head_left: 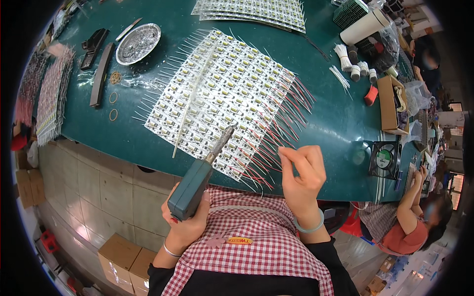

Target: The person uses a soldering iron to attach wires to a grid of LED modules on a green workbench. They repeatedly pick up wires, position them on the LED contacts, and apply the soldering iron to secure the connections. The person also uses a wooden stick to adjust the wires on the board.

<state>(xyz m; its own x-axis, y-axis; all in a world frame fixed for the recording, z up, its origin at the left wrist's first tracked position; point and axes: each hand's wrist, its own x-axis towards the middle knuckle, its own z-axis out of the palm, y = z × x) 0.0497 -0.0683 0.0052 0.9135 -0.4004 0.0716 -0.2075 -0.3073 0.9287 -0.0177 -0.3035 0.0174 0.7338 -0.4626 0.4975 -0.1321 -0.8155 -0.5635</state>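
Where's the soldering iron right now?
Head view, lower part, left of centre: the soldering iron is in the left hand, its tip over the white circuit-board panel.

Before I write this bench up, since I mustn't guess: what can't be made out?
All in the head view:
Left hand: fingers partly hidden by the soldering iron it grips.
Right hand: anything between thumb and forefinger, too small to tell.
Far stack of circuit boards: cut off by the top edge.
Metal dish: grey contents, too small to identify.
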